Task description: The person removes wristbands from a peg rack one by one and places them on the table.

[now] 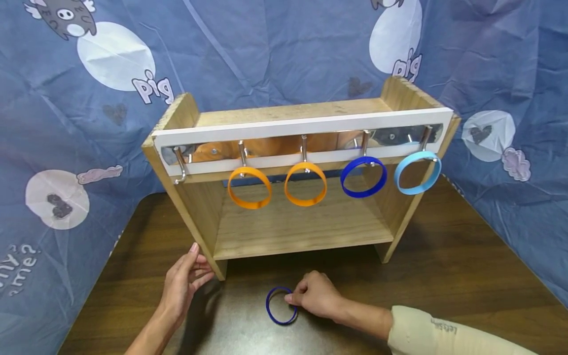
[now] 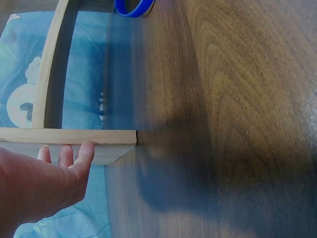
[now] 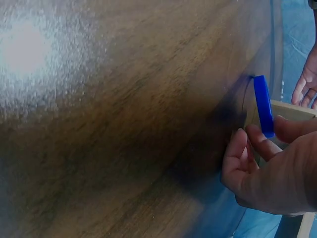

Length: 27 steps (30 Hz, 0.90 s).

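In the head view my right hand [image 1: 317,296] pinches a dark blue silicone wristband [image 1: 267,304] between thumb and fingers, low over the table in front of the wooden rack [image 1: 306,249]. The right wrist view shows the same wristband [image 3: 264,106] edge-on at the fingertips. My left hand [image 1: 179,283] touches the lower part of the rack's left side panel, its fingers extended; the left wrist view has these fingers [image 2: 84,153] against the panel [image 2: 69,136].
Along the rack's front, a white rail [image 1: 266,128] carries several metal hooks, including one at the left end [image 1: 179,165]. Two orange wristbands [image 1: 266,195], a blue one [image 1: 363,194] and a light blue one [image 1: 417,190] hang there. Patterned blue cloth [image 1: 266,49] stands behind the brown table [image 1: 466,266].
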### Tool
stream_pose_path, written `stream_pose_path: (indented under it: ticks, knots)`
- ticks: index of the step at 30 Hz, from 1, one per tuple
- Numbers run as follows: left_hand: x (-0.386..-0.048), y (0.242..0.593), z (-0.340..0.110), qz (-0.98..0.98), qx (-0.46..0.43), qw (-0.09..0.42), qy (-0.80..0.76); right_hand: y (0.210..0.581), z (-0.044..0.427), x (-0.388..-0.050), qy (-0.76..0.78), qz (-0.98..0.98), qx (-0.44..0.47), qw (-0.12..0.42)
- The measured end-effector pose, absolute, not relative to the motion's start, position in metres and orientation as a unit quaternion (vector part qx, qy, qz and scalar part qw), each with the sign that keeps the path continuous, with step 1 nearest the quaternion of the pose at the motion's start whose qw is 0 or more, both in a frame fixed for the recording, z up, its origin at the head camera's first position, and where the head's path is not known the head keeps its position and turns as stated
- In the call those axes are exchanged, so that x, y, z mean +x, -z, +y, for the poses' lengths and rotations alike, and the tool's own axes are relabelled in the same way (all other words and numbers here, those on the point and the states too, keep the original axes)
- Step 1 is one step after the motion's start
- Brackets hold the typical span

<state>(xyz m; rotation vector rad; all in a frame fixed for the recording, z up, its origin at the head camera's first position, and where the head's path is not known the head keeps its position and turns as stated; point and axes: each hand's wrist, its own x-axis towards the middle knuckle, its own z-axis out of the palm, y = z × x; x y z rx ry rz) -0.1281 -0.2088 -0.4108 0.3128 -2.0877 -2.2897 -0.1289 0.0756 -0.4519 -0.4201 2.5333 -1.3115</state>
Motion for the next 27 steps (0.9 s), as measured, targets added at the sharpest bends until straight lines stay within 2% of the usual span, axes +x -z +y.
stream_pose_path:
  ticks: [9,27]
  knots:
    - [-0.129,0.412,-0.209,-0.667,0.102,0.013,0.738,0.455,0.075,-0.135,0.417,0.887,-0.167,0.105]
    - [-0.129,0.411,-0.21,-0.666,0.103,0.009,0.739,0.446,0.08,-0.14,0.437,0.877,-0.161,0.116]
